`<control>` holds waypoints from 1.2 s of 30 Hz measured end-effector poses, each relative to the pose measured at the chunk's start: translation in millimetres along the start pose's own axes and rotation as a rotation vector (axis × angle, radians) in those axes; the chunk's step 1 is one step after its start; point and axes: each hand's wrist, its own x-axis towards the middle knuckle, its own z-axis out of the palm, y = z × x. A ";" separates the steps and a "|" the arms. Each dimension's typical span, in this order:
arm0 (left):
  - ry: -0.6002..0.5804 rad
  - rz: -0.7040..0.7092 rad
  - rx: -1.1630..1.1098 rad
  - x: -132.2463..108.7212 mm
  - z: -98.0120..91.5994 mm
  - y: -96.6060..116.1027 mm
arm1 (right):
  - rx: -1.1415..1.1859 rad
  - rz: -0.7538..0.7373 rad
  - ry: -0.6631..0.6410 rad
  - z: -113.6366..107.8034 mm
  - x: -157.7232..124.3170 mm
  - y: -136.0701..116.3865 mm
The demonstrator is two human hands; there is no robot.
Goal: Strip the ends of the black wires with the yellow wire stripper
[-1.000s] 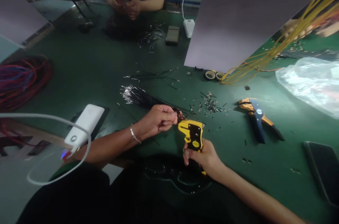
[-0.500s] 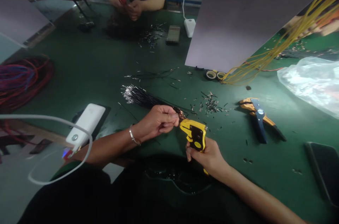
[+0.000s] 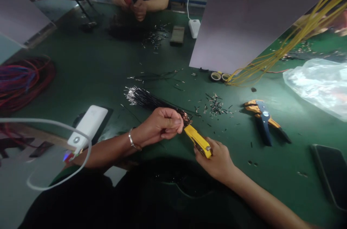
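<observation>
My left hand (image 3: 159,125) is closed in a pinch on a thin black wire at the near end of a bundle of black wires (image 3: 146,99) that lies on the green table (image 3: 89,73). My right hand (image 3: 217,158) grips a yellow wire stripper (image 3: 198,141), whose nose points up-left and meets my left fingertips. The stripper is turned edge-on, so mostly its yellow side shows. A dark bin (image 3: 187,185) with bits in it sits just below both hands.
Cut insulation scraps (image 3: 215,106) are scattered beyond the hands. A second orange and blue stripper (image 3: 262,119) lies to the right, near a plastic bag (image 3: 320,84), yellow wires (image 3: 284,44) and tape rolls (image 3: 219,76). A white power bank (image 3: 88,126) lies left. Across the table a person's hands (image 3: 137,5) hold a red tool.
My right hand has rolled the yellow stripper from face-on to edge-on and dropped slightly right. My left hand stays pinched on the wire at the tool's nose.
</observation>
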 end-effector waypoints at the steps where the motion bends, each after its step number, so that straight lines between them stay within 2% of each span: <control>1: 0.009 0.001 -0.002 -0.1 0.3 0.3 | 0.019 0.025 -0.018 -0.5 1.4 0.3; 8: 0.075 0.005 -0.010 5.8 0.8 2.8 | 0.223 0.258 -0.199 -5.0 11.4 8.6; 13: 0.104 0.003 -0.036 12.4 1.0 3.4 | 0.598 0.466 -0.349 -7.4 18.4 11.0; 16: 0.095 -0.013 -0.051 15.9 -0.2 4.0 | 0.805 0.543 -0.358 -10.6 20.6 12.4; 20: 0.116 0.001 -0.032 19.6 -3.5 5.2 | 1.018 0.531 -0.336 -15.4 20.7 18.2; 24: 0.106 -0.017 -0.040 20.3 -1.8 5.0 | 1.108 0.488 -0.404 -13.3 18.2 22.3; 31: 0.106 -0.029 -0.064 20.0 6.5 5.8 | 1.125 0.449 -0.472 -9.8 16.0 20.0; 36: 0.136 -0.034 -0.056 22.7 7.2 6.1 | 1.142 0.447 -0.474 -9.2 16.0 19.5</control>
